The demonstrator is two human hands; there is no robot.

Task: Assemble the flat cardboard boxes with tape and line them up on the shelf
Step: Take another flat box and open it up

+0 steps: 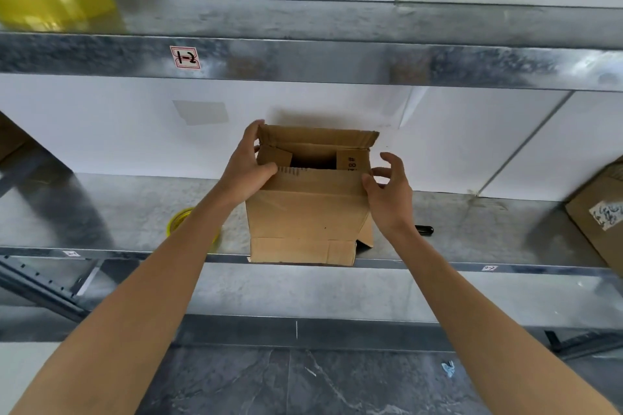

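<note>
A: Squaring it up? The shelf (101,212) carries the cardboard box (303,212) at its front edge, top not yet closed.

B: Yes. Left hand (247,172) grips the top left corner. Right hand (387,192) is half open, its thumb touching the right edge.

A: I'd fold the short flaps in first. The tape roll (176,222) lies just left.

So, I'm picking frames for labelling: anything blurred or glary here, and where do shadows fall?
Head view: the tape roll on the upper shelf is blurred; the box is fairly sharp. Head view: the lower shelf shows patchy glare, the box throws a soft shadow on the wall, and the wide lens bows shelf edges.
</note>
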